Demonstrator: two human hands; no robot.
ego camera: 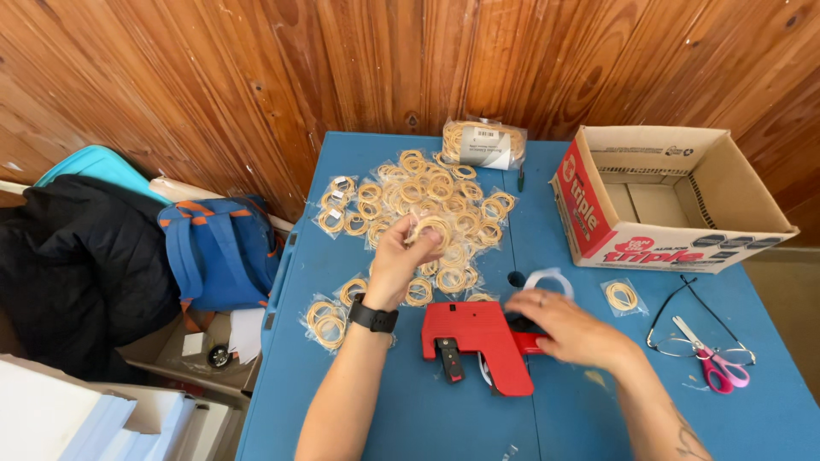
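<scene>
Above red label gun [480, 343], left hand [397, 260] with band packet [430, 229]

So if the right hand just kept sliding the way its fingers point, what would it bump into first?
The right hand points left across the blue table, and its fingers already rest at the red label gun. So it would probably push into that gun first; beyond it lie the small bags of rubber bands.
</scene>
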